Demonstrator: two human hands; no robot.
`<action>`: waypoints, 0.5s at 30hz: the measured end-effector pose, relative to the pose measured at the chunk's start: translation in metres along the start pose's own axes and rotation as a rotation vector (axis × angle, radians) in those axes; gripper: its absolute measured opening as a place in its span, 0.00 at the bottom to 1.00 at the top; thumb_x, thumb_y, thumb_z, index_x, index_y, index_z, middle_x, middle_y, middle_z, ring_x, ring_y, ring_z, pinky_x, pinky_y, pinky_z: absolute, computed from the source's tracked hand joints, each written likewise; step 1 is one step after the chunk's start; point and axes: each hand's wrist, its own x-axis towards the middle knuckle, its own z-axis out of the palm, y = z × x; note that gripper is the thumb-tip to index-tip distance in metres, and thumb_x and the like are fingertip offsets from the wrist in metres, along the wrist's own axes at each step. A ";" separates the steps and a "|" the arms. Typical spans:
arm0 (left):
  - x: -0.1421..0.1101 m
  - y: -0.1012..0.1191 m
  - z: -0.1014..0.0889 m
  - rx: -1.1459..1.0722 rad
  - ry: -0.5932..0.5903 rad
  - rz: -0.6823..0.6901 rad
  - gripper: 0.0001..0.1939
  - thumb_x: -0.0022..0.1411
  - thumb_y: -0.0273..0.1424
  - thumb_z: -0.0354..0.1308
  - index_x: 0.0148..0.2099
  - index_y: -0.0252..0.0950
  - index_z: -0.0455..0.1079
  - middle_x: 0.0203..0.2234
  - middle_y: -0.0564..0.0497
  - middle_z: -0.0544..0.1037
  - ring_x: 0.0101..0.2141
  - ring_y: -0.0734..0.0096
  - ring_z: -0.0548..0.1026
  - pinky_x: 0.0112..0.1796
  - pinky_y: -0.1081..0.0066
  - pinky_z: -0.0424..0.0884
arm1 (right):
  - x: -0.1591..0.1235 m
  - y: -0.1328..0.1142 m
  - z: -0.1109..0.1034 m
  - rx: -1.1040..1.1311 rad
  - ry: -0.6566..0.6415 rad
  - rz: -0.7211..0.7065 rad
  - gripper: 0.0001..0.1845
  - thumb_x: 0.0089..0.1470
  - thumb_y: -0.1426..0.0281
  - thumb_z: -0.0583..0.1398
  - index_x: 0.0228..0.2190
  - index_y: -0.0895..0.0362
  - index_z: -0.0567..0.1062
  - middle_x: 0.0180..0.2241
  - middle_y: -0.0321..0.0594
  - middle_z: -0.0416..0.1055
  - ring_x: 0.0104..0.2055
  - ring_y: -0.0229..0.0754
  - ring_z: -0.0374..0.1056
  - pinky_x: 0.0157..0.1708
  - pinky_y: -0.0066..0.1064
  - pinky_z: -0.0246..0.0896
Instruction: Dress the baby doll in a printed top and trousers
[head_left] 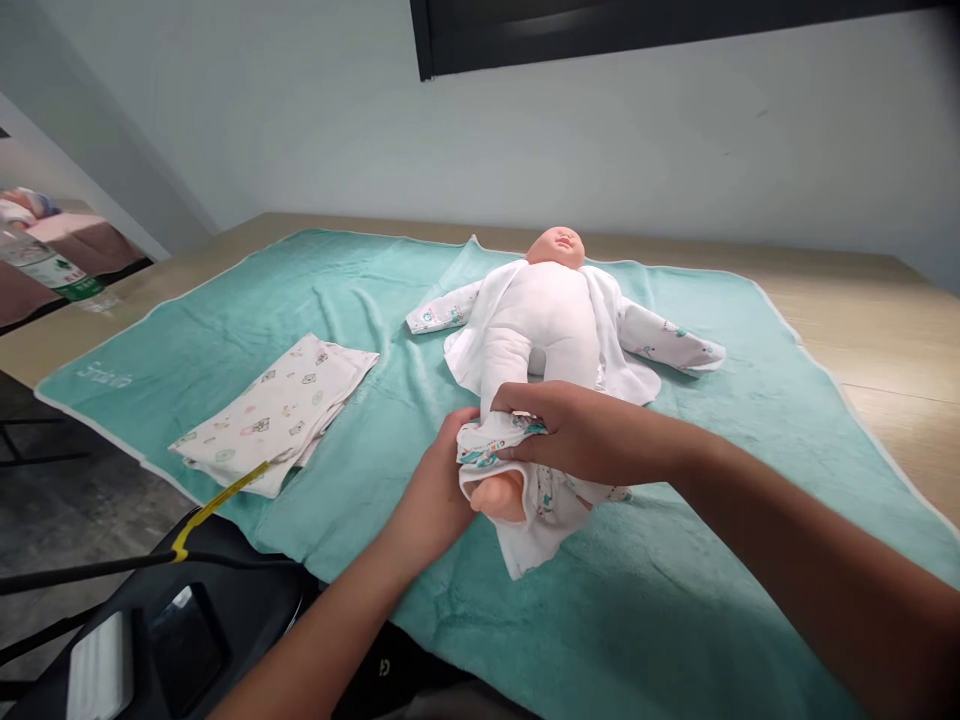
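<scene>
A baby doll [550, 305] with a white cloth body lies on its back, head at the far side. It wears an open white jacket [631, 370] with printed sleeves. White printed baby trousers [547, 500] are gathered round its lower legs, and a bare foot [499, 495] shows through one leg opening. My right hand [570, 425] pinches the gathered cloth from above with thumb and fingers. On the other side of that foot, my left hand [442, 475] is closed round the trouser leg; its fingertips are partly hidden behind the cloth. The doll's other foot is hidden.
Folded printed cloth [281, 410] lies to the left on the green blanket [360, 290], which covers much of the wooden table [847, 290]. A plastic bottle [56, 270] stands at far left. A black chair [255, 590] holds a phone [187, 640] and a white device [101, 665].
</scene>
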 end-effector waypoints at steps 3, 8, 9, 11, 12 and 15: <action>0.002 0.019 -0.014 -0.036 -0.098 -0.103 0.26 0.52 0.28 0.65 0.55 0.38 0.69 0.51 0.45 0.76 0.50 0.52 0.74 0.49 0.60 0.70 | 0.002 0.003 0.000 -0.062 0.028 -0.092 0.12 0.59 0.58 0.59 0.38 0.53 0.74 0.34 0.37 0.73 0.32 0.40 0.67 0.29 0.31 0.56; 0.007 0.029 -0.025 -0.177 -0.027 -0.174 0.24 0.54 0.23 0.58 0.54 0.39 0.71 0.53 0.47 0.75 0.53 0.55 0.72 0.51 0.62 0.68 | 0.007 0.014 0.003 -0.231 0.262 -0.243 0.09 0.58 0.63 0.62 0.35 0.55 0.77 0.46 0.44 0.73 0.45 0.47 0.69 0.41 0.38 0.62; 0.007 0.028 -0.025 -0.224 -0.051 -0.200 0.25 0.54 0.23 0.57 0.55 0.39 0.71 0.52 0.47 0.76 0.52 0.56 0.73 0.51 0.62 0.68 | 0.008 0.016 0.004 -0.243 0.297 -0.250 0.09 0.58 0.63 0.62 0.34 0.56 0.77 0.49 0.45 0.72 0.47 0.49 0.68 0.43 0.40 0.62; 0.006 0.025 -0.024 -0.356 -0.114 -0.261 0.28 0.55 0.25 0.58 0.59 0.40 0.68 0.48 0.46 0.77 0.49 0.56 0.75 0.50 0.61 0.69 | 0.009 0.018 0.005 -0.250 0.330 -0.236 0.10 0.59 0.61 0.62 0.34 0.56 0.76 0.54 0.46 0.69 0.51 0.51 0.67 0.46 0.42 0.62; 0.005 0.023 -0.023 -0.426 -0.144 -0.284 0.30 0.56 0.27 0.59 0.62 0.40 0.66 0.47 0.45 0.78 0.48 0.55 0.75 0.49 0.61 0.70 | 0.010 0.019 0.005 -0.251 0.339 -0.223 0.11 0.59 0.61 0.61 0.34 0.55 0.76 0.57 0.46 0.67 0.52 0.52 0.67 0.47 0.43 0.62; 0.003 0.018 -0.022 -0.531 -0.216 -0.290 0.39 0.55 0.30 0.65 0.67 0.44 0.58 0.51 0.44 0.76 0.49 0.54 0.76 0.48 0.61 0.70 | 0.010 0.015 0.007 -0.258 0.344 -0.197 0.13 0.60 0.58 0.60 0.34 0.56 0.75 0.60 0.45 0.64 0.52 0.51 0.68 0.47 0.43 0.62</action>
